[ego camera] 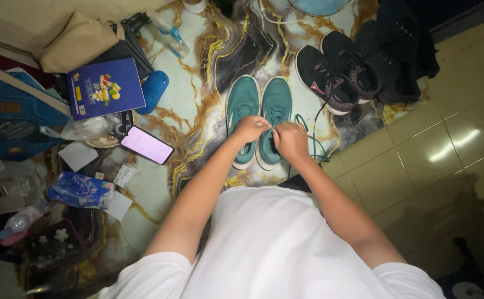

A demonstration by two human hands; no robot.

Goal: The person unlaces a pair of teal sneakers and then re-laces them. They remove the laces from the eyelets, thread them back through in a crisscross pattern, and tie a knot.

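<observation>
While hands [270,134] meet, teal shoes [258,111] stand mid-mat.

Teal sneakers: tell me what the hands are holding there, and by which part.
Both the left hand and right hand pinch the teal lace over the right teal sneaker; the exact grip point is hidden.

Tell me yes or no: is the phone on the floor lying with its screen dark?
No. The phone lies face up left of the teal shoes with its screen lit pale pink, while both hands work at the shoes.
</observation>
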